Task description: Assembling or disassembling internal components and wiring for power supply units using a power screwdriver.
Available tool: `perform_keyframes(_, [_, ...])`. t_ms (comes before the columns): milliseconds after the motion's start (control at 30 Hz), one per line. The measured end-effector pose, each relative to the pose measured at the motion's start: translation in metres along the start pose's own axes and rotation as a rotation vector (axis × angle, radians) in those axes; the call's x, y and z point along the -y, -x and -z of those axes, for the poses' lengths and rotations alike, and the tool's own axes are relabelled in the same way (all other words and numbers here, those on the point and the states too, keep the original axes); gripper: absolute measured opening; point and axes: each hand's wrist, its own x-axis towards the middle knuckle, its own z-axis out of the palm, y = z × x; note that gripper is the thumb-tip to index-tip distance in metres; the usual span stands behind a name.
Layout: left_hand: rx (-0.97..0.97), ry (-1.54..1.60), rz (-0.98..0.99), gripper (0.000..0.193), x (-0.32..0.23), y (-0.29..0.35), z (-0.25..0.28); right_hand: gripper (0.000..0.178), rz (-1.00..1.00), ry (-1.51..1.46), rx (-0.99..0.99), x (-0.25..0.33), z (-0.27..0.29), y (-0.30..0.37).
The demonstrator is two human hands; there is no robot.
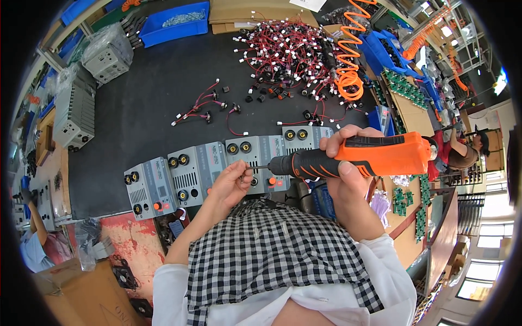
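Electric screwdriver [359, 157], orange body with a black front section, lies level above the near edge of the table [141, 103], its bit pointing to my left. I read the right hand [348, 163] as clamped around the black grip, fingers over the top and thumb underneath. The left hand [231, 182] sits at the tip of the bit [260, 167], thumb and fingers pinched together there; whether a screw is between them I cannot tell, it is too small.

Just beyond the bit: a row of four grey front panels [212, 165], lying side by side along the table edge, each with round black-and-brass sockets, vent slots and a small orange knob.

Farther back on the dark mat: a few loose red wire leads with white connectors [198, 106], then a large tangled pile of the same red leads [285, 51].

Right of the pile: an orange coiled air hose [348, 54] hanging down to the table.

Back left: a blue bin [174, 23] and grey metal housings [76, 111], some wrapped in clear plastic.

Right side: green circuit boards [405, 87] on cardboard.

Far right: another person [462, 149] seated at their own station.
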Motion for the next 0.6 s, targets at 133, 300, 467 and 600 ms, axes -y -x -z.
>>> perform_keyframes(133, [0.052,-0.003,0.057,0.019,-0.001,-0.011,-0.001,0.048,0.006,-0.023,0.042,-0.005,0.014,-0.008])
perform_keyframes(300, [-0.096,-0.132,0.038,0.023,0.002,-0.028,-0.015,0.046,0.011,0.016,0.112,-0.009,0.029,-0.017])
perform_keyframes(467, [-0.271,-0.429,0.052,0.036,-0.035,-0.066,-0.025,0.048,0.024,0.043,0.025,-0.009,0.050,-0.022])
perform_keyframes(600, [-0.508,-1.091,-0.186,0.040,-0.081,-0.119,0.000,0.052,0.054,0.016,-0.050,-0.004,0.062,-0.020])
